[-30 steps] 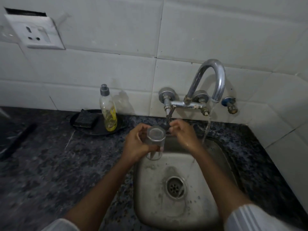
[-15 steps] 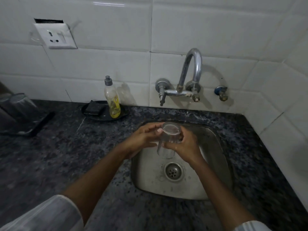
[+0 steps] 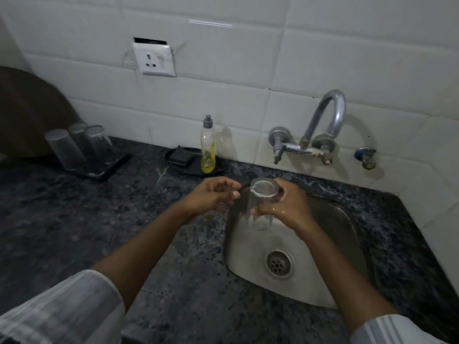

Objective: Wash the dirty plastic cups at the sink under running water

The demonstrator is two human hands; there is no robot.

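A clear plastic cup (image 3: 261, 204) is held upside down over the left rim of the steel sink (image 3: 335, 244), with its base up. My right hand (image 3: 288, 206) grips it from the right side, wet. My left hand (image 3: 214, 194) hovers just left of the cup, fingers loosely curled, holding nothing. The curved tap (image 3: 327, 115) on the wall shows no water running. Three more clear cups (image 3: 74, 145) stand upside down on a dark tray (image 3: 109, 167) at the far left.
A dish soap bottle (image 3: 208, 147) with yellow liquid stands on a black dish (image 3: 183, 165) with a dark sponge (image 3: 180, 157). A wall socket (image 3: 155, 59) sits above. The dark granite counter (image 3: 74, 232) surrounds the sink. A drain (image 3: 279, 264) lies in the sink's bottom.
The water stopped running. The cup passed from my left hand to my right hand, and my left hand came off it. My view pulled back and turned left, revealing the tray of cups.
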